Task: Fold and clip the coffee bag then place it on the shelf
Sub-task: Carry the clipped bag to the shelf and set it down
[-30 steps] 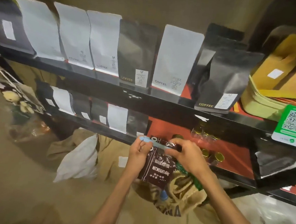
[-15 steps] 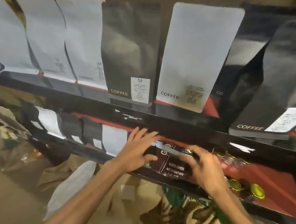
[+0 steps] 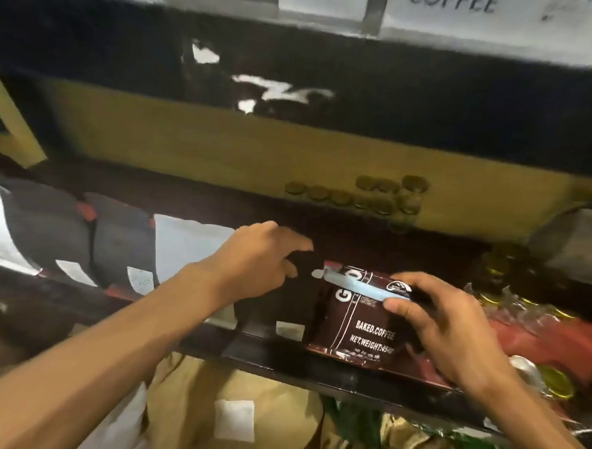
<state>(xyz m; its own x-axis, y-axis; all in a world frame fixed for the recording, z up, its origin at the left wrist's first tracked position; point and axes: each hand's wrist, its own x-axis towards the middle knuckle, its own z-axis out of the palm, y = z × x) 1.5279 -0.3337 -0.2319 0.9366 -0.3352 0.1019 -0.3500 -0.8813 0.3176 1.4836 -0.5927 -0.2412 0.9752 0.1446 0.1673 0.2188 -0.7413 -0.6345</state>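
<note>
Black shelf [image 3: 331,367], lower tier, carrying brown coffee bag [image 3: 355,316] upright near front edge, pale blue clip [image 3: 360,285] across folded top. Right hand [image 3: 447,321] grip clamped on bag's side, steadying; left hand [image 3: 258,260] fingers apart, off bag. Bag's right side hidden; gold-lidded jars [image 3: 364,197] blurred.

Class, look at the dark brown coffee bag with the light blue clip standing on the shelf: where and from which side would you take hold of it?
Probably the clipped top of the dark brown coffee bag, coming from the open front. The light blue clip stiffens the fold, the right hand covers its right edge, and other bags crowd its left.
</note>
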